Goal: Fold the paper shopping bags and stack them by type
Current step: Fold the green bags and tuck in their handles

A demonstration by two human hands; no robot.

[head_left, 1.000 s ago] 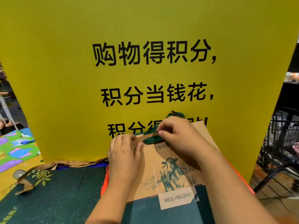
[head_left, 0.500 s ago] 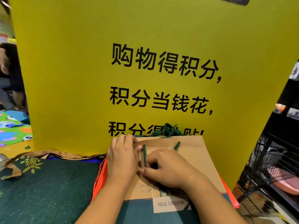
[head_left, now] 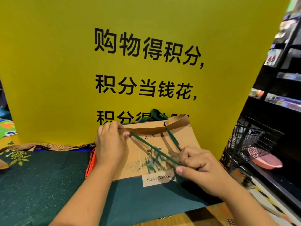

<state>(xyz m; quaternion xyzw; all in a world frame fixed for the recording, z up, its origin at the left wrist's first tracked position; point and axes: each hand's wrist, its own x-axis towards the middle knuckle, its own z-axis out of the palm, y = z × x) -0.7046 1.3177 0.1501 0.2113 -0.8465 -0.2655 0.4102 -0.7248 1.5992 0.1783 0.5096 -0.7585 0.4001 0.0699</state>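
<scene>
Bag [head_left: 184, 137] flat on counter [head_left: 40, 176], mouth at far side. Left hand [head_left: 110, 144] pinches its top-left rim; right hand [head_left: 198, 167] grips green handle [head_left: 154, 149] — cord runs diagonally from rim to near right, so right hand likely tucks it.

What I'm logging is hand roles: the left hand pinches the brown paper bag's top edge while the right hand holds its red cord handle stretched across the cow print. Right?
Not quite: the head view shows the cord handle is dark green, not red. The rest holds: left hand pinching the brown paper bag's top edge, right hand holding the handle stretched across the cow print.
</scene>
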